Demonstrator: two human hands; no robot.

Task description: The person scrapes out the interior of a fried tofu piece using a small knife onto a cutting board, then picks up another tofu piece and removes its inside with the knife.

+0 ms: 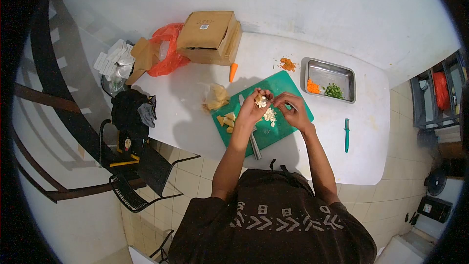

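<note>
My left hand [251, 111] is cupped above the green cutting board [286, 84], closed round a crumbly white piece of food [261, 101] with a brownish edge. Close beside it, my right hand [291, 111] has its fingers pinched together; whatever they hold is too small to make out. Small white diced bits [269, 117] lie on the board between the hands. Under my left wrist is a knife [255, 146], its metal handle toward me and its blade partly hidden. Pale yellow wedges [226, 121] rest at the board's left side.
A plastic bag of yellow pieces [215, 99] touches the board's left. Behind are a carrot [233, 72], orange peelings [288, 64], a cardboard box [207, 32] and a red bag [167, 49]. A steel tray [330, 63] holds diced orange and chopped green pieces. A peeler [347, 136] lies right.
</note>
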